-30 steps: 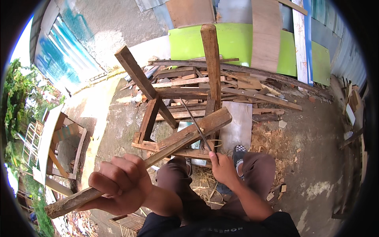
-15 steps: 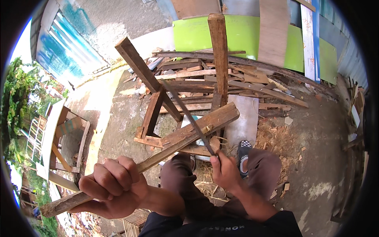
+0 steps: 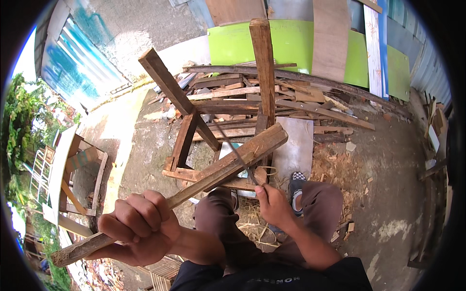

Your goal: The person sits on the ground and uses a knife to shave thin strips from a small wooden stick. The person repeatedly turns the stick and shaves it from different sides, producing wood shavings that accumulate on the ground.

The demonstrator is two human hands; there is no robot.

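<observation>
On the concrete floor (image 3: 374, 194) we located a timber pile (image 3: 228, 91) far off and a wooden frame (image 3: 167, 81) nearer. Close to us, we held a wooden bar (image 3: 221, 173) aslant, near left to far right; a thin dark tool (image 3: 245, 166) crossed it. Our left hand (image 3: 141, 228) had its fingers wrapped around the bar; our right hand (image 3: 276, 206) pinched the tool's near end. We judged that a slack left grip could roll the bar, deflecting the tool toward our right knee (image 3: 326, 196). The frame's posts limited far travel; wider room lay right.
</observation>
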